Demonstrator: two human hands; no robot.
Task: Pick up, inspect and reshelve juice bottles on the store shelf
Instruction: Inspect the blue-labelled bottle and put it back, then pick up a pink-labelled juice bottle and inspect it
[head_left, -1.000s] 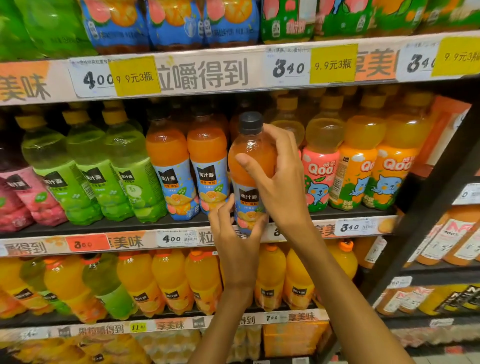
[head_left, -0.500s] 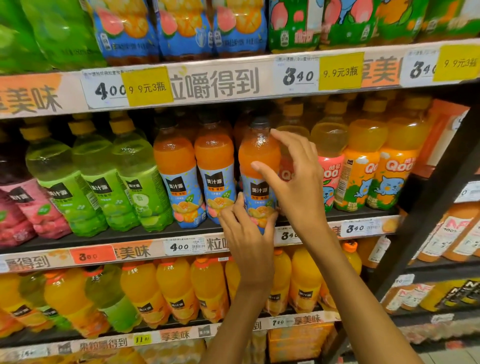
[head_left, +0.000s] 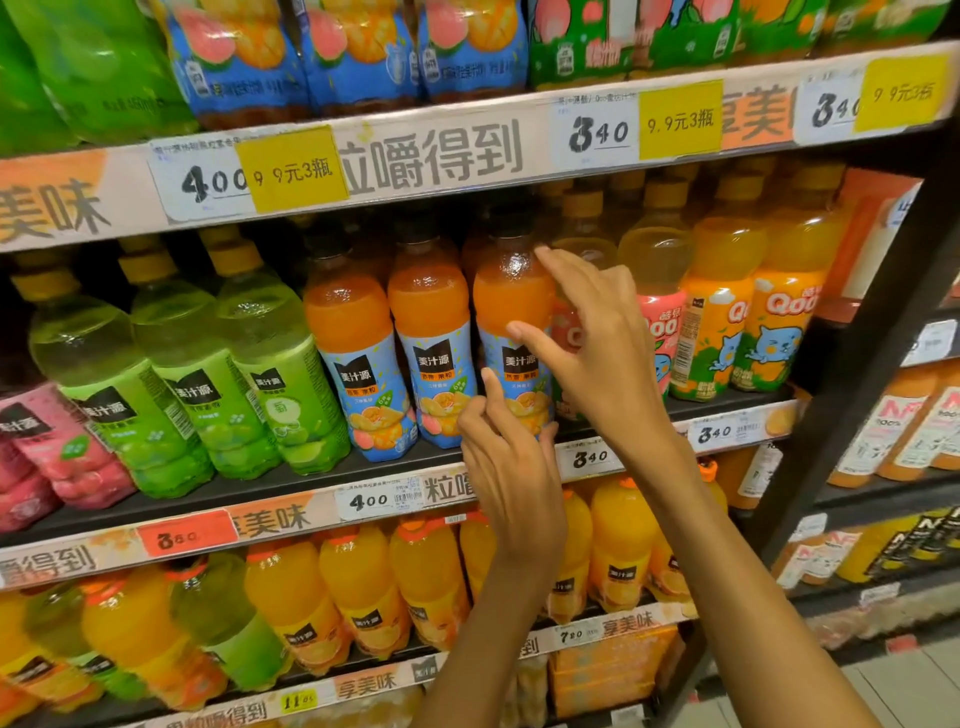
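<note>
— Which step is this, picking up or putting back?

— Putting back, I'd say. The orange juice bottle (head_left: 511, 332) is standing upright on the middle shelf (head_left: 291, 486), third in the row beside two matching blue-labelled bottles (head_left: 389, 353), its base sitting at the front edge.

— And the hands, are they gripping it?

— The right hand (head_left: 597, 343) is spreading open, fingers straight, the thumb tip touching the bottle's shoulder and the index finger reaching up by its neck (more a steadying touch than a hold). The left hand (head_left: 511, 467) is lying low at the label, fingers curling loosely against the bottle's foot; whether it is pinching or only nudging, I cannot tell.

— So what is the next move asking for?

— Probably a light push to square it with its neighbours, label facing out, then letting go without rocking it.

— What is in these bottles?

— Orange juice, filling them nearly to the neck. To the left, pale green drink bottles (head_left: 182, 374); to the right, yellow-orange Qoo bottles (head_left: 748, 312). All capped, all looking full.
</note>
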